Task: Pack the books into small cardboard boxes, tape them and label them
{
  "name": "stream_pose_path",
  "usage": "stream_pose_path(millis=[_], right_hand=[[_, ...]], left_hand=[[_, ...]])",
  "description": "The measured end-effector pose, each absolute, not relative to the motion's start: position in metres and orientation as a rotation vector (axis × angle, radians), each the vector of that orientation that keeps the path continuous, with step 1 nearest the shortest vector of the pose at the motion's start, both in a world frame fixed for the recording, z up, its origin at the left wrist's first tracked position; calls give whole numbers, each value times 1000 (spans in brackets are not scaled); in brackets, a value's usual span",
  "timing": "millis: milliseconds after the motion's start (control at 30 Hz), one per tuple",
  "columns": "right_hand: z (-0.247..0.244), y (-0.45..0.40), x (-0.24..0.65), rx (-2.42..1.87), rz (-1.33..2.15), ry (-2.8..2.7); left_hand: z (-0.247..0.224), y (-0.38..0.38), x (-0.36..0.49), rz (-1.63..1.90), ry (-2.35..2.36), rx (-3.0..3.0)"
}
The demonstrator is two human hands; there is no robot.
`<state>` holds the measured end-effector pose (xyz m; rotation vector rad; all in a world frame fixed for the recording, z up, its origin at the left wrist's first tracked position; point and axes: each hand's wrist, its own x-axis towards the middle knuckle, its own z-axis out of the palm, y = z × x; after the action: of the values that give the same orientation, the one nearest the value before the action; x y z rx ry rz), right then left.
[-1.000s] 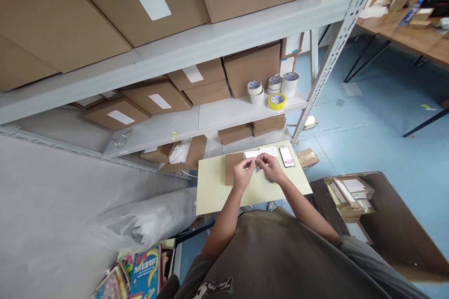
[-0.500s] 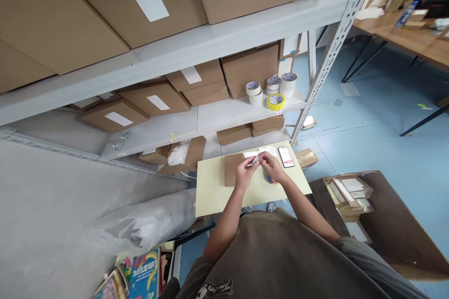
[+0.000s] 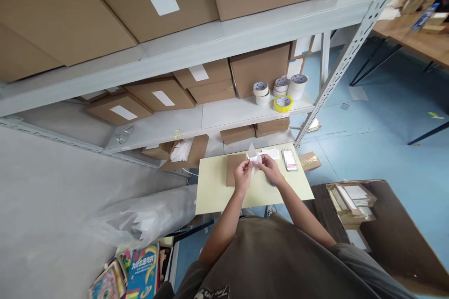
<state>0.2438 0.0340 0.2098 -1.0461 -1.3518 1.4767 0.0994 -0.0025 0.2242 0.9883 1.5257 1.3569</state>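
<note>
A small white piece of paper [image 3: 252, 152], creased and standing up at a point, is between my two hands above the pale yellow table [image 3: 212, 191]. My left hand [image 3: 242, 173] pinches its left lower edge. On the other side, my right hand [image 3: 271, 168] has its fingers closed on the paper too. Beneath my left hand lies a flat brown cardboard piece [image 3: 230, 170]. Behind my right hand are white papers [image 3: 271, 153], and to their right rests a phone [image 3: 289, 160]. A roundish blue item under my right wrist is mostly hidden.
Rolls of tape [image 3: 283, 103] and cardboard boxes [image 3: 159, 98] fill the grey metal shelf [image 3: 228, 114] ahead. A large open carton [image 3: 396, 224] with packages stands at the right. Plastic wrapping [image 3: 150, 215] and books [image 3: 143, 271] are at the left.
The white paper has opened out and now points upward above my fingers. My hands have turned slightly around it. The view has shifted a little, with the shelf appearing further right.
</note>
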Motion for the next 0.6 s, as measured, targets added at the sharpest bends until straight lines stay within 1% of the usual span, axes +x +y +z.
stream_pose_path(millis=[100,233,333,467,600], right_hand=[[212,36,241,-1050,1459,-1260],[217,36,250,-1079,1392,-1088],[219,34,242,-1142,1305,-935],[222,34,195,-1165,1283,-874],[217,33,124,-1252,1426,-922]], left_hand=[[218,2,75,1418,1540,927],[206,16,15,1647,1573,604],[199,21,-28,1727,1543,434],[190,11,-62,1654,1488,473],[177,-6,-102,1621,1474,461]])
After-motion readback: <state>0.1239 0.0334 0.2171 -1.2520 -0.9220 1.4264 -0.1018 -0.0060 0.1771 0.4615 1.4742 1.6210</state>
